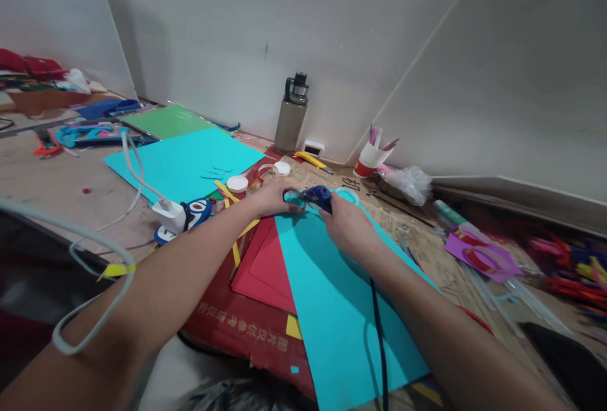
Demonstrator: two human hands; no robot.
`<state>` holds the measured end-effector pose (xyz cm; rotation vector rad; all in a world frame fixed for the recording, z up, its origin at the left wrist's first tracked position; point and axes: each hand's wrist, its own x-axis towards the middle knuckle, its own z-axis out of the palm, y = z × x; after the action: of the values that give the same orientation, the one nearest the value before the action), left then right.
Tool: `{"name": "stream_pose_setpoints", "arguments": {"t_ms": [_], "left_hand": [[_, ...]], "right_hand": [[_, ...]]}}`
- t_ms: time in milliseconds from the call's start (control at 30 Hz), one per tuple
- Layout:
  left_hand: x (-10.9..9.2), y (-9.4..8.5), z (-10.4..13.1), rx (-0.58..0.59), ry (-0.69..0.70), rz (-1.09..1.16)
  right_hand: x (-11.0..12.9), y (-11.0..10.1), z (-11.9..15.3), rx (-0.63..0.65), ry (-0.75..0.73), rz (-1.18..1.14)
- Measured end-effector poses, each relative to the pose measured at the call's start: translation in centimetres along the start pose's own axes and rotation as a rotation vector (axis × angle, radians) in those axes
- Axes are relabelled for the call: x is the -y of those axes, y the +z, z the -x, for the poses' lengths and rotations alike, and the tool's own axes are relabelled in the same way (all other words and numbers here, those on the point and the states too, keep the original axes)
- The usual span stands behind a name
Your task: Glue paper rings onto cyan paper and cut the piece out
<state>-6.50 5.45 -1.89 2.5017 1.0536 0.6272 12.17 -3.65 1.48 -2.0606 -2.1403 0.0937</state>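
Steadily, my left hand (279, 198) pinches the cyan loop (294, 198) at the far end of the sheet (327, 284), while my right hand (348, 222) wraps the glue gun (318, 195), aimed towards it. I'd best squeeze lightly, glue sparingly and mind my fingertips.

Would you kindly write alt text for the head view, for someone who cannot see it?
A person's right hand holds what looks like a blue glue gun, pointed toward a turquoise piece seemingly pinched in the left hand, at the far end of a turquoise sheet. Red paper lies left of the sheet; a bottle and paper cup stand near the wall.
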Motion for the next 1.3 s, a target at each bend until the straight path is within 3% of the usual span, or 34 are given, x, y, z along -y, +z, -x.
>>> {"name": "stream_pose_setpoints", "arguments": {"t_ms": [333, 567, 767, 933, 1100, 1300], "left_hand": [[0.1, -0.1, -0.2, 0.016, -0.007, -0.004], [0.1, -0.1, 0.0, 0.036, -0.037, -0.018], [0.1, 0.0, 0.0, -0.016, -0.044, -0.029], [0.1, -0.1, -0.1, 0.011, -0.030, -0.009], [0.2, 0.0, -0.1, 0.007, -0.079, -0.004], [0.2, -0.2, 0.0, 0.018, -0.036, -0.044]], "right_hand": [[0.0, 1.1, -0.5, -0.029, -0.021, -0.067], [-0.2, 0.6, -0.2, 0.004, 0.016, -0.046], [-0.6, 1.2, 0.0, -0.033, -0.013, -0.056], [-0.4, 1.6, -0.3, -0.068, -0.014, -0.086], [-0.1, 1.5, -0.5, -0.058, -0.020, -0.100], [-0.3, 0.9, -0.1, -0.041, 0.011, -0.062]]}}
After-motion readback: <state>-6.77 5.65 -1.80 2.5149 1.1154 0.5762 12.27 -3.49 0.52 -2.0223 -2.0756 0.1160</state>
